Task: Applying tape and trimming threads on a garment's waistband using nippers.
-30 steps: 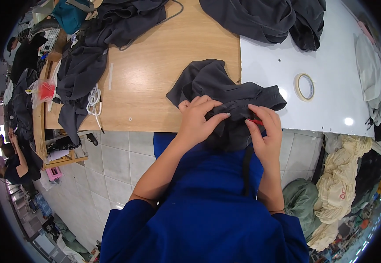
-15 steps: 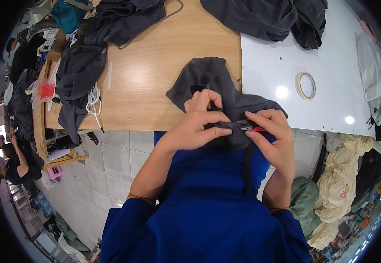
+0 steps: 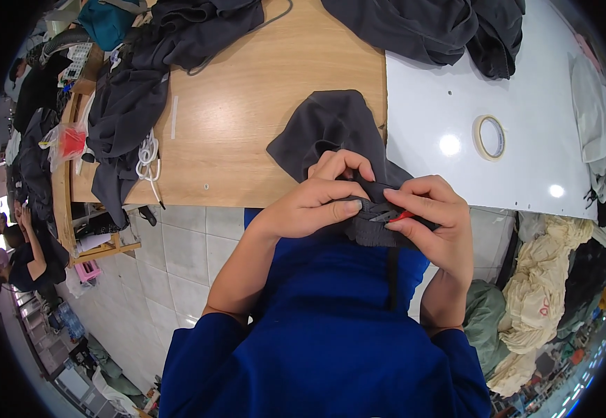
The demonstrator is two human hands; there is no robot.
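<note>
A dark grey fabric garment (image 3: 334, 124) lies partly on the table, its gathered edge hanging over the front near my lap. My left hand (image 3: 310, 205) pinches this edge between thumb and fingers. Between the thumb and fingers of my right hand (image 3: 439, 212) is a small pair of red-handled thread snips (image 3: 400, 217). Their metal blades point left, against the gathered cloth and close to my left thumb. Folds of the cloth and my fingers hide part of the snips.
A roll of tape (image 3: 489, 137) rests on the white board (image 3: 428, 111) at right. More dark garments (image 3: 414, 28) lie at the back. White cord (image 3: 149, 161) hangs at the wooden table's left. Cream cloth (image 3: 543, 285) is heaped right of me. Another person (image 3: 31, 254) is far left.
The gathered edge is turned up and shows more ribbing. My right hand has shifted slightly with the snips, whose blades now sit lower against the cloth.
</note>
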